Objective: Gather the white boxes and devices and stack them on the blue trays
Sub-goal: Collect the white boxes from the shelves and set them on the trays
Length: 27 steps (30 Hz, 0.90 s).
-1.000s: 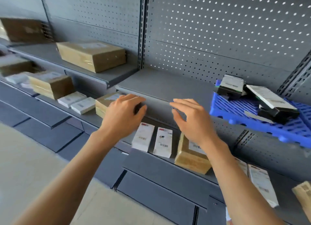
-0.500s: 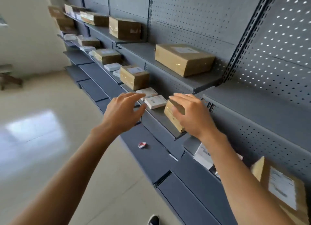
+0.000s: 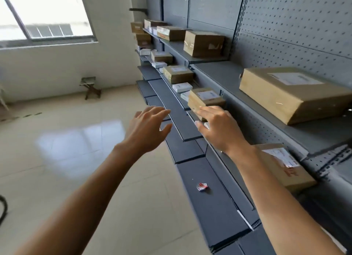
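Observation:
Small white boxes lie along the middle grey shelf: one white box (image 3: 182,87) between brown cartons, a second white box (image 3: 185,96) partly hidden behind a carton, and another white box (image 3: 159,64) farther off. My left hand (image 3: 146,129) is stretched out in the air over the low dark shelf, fingers straight, holding nothing. My right hand (image 3: 219,129) reaches toward the middle shelf with relaxed fingers, just in front of a brown carton (image 3: 205,100), empty. A sliver of a white box shows behind its thumb. No blue tray is in view.
Brown cartons fill the upper shelf, a large carton (image 3: 291,94) at the right and another carton (image 3: 203,43) farther along. A carton (image 3: 282,165) sits below my right forearm. A red-white wrapper (image 3: 202,186) lies on the low dark shelf (image 3: 213,197). A wooden stool (image 3: 89,87) stands by the wall.
The view has swung left along the shelving; the blue tray with devices has left the frame. Both hands stay raised, open and empty, now farther down the shelf row.

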{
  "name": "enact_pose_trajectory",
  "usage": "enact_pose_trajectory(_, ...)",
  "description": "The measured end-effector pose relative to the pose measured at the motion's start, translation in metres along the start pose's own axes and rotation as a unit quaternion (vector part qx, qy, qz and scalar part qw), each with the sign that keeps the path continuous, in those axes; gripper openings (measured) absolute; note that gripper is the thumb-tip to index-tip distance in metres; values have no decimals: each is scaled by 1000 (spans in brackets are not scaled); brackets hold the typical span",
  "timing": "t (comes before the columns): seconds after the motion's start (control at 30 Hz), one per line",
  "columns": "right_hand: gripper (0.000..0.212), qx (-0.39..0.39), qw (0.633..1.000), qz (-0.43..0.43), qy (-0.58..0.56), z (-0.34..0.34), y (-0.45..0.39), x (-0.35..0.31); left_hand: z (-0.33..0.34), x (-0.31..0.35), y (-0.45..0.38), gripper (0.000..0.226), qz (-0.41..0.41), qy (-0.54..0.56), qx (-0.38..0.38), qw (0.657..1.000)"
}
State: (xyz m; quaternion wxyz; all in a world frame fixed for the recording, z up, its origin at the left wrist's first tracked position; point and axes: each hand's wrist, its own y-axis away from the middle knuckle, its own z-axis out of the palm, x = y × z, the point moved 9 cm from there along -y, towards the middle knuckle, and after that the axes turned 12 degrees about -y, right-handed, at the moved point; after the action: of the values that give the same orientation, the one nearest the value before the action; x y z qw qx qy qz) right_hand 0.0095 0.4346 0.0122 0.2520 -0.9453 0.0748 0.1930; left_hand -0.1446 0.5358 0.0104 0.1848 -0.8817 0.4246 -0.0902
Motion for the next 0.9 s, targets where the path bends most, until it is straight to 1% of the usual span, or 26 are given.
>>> enact_pose_trajectory(0.2, 39, -45, 998, -42, 2, 45, -68, 4, 19, -45, -28, 49, -58, -35, -2, 998)
enact_pose_trajectory(0.47, 44, -110, 991, -77, 1, 124, -145, -1, 57, -119, -57, 47, -118, -34, -17, 992)
enact_pose_trajectory(0.6, 49, -135, 986, -94, 15, 169, -193, -15, 78, -168, -76, 45, -138, -23, -13, 990)
enact_pose_trajectory(0.77, 47, -168, 979, -104, 41, 227, -262, -30, 101, -244, -112, 46, -164, -9, -5, 986)
enact_pose_trajectory(0.9, 46, -179, 979, -84, 52, 261, -318, -31, 119, -299, -145, 49, -171, -14, -21, 985)
